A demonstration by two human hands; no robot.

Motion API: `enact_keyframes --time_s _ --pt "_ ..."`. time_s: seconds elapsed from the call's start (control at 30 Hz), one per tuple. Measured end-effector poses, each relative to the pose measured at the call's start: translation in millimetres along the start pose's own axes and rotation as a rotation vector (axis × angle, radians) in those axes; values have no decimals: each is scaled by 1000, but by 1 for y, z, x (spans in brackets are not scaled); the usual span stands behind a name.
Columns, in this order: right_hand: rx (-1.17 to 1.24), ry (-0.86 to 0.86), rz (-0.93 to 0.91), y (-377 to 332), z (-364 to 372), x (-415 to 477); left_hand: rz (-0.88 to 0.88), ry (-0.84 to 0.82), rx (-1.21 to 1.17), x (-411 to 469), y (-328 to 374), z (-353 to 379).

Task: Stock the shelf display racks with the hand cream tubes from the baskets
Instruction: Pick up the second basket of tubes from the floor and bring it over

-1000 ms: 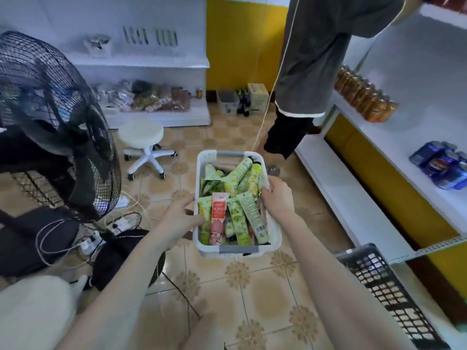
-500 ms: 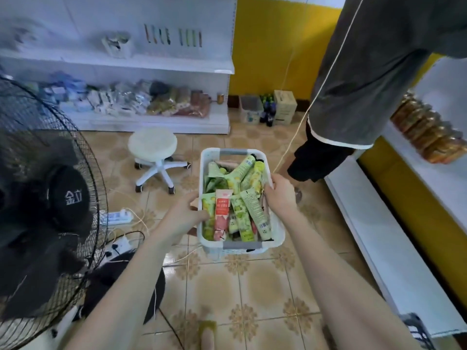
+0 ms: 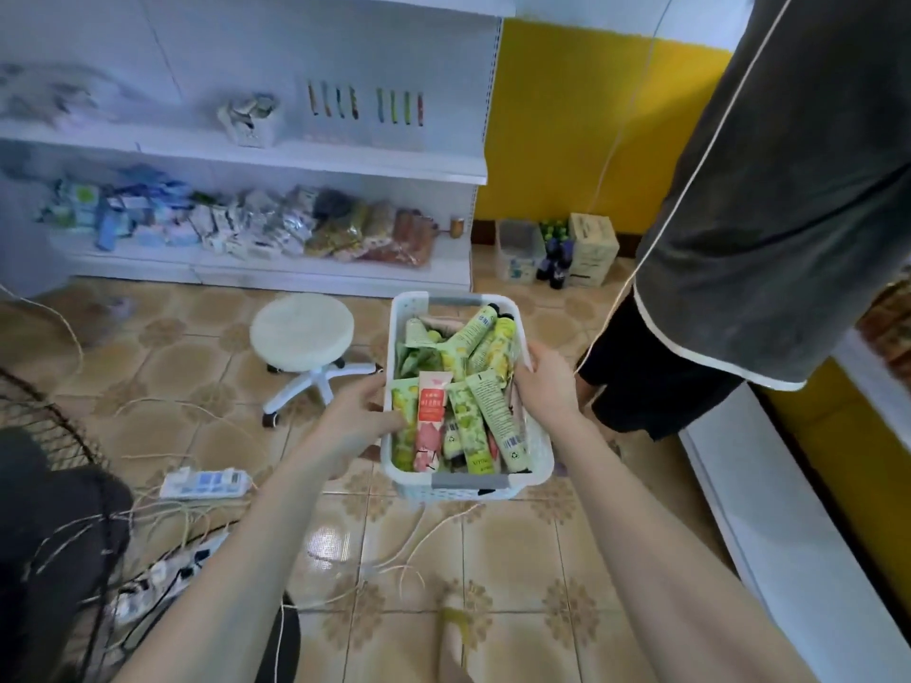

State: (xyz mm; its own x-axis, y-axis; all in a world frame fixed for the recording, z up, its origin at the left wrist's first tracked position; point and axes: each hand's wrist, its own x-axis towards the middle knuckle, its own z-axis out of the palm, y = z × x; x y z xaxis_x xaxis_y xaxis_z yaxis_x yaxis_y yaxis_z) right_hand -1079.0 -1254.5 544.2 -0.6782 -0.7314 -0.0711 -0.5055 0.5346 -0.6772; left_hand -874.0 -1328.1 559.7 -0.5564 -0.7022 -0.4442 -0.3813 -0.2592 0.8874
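Observation:
I carry a white plastic basket [image 3: 471, 488] above the tiled floor, in the middle of the view. It is full of hand cream tubes [image 3: 485, 386], mostly green, with one red and pink tube [image 3: 431, 426] on top. My left hand [image 3: 357, 421] grips the basket's left rim, and my right hand [image 3: 547, 379] grips the right rim. White shelf racks [image 3: 276, 160] stand ahead on the left, the lower shelf packed with packets.
A person in a grey shirt [image 3: 769, 199] stands close on the right. A white stool [image 3: 301, 347] sits ahead on the floor. A power strip [image 3: 204, 483] and loose cables lie on the left, beside a black fan [image 3: 54, 529]. A low white shelf [image 3: 769, 525] runs along the right.
The view has swung left, away from the right-hand shelves and toward the white racks. Both hands have kept hold of the basket, and the fan has slid to the lower left.

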Motion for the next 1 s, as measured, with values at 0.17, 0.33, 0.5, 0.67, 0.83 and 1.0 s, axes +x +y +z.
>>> enact_keyframes --time_s 0.17,0.33,0.5,0.67,0.83,1.0 --pt "-3 -36 -83 -15 -12 88 7 39 -44 65 42 0" --pt "24 -67 -120 -36 -11 160 26 88 -28 117 73 -10" --pt "33 -81 -140 -62 4 215 28 148 -50 162 96 -31" --pt "-22 -94 -145 -91 37 275 7 151 -102 215 109 -68" --pt "-25 -100 -136 -132 83 343 19 155 -82 281 127 -128" --pt "-7 -71 -116 -179 119 406 22 123 -53 344 157 -191"
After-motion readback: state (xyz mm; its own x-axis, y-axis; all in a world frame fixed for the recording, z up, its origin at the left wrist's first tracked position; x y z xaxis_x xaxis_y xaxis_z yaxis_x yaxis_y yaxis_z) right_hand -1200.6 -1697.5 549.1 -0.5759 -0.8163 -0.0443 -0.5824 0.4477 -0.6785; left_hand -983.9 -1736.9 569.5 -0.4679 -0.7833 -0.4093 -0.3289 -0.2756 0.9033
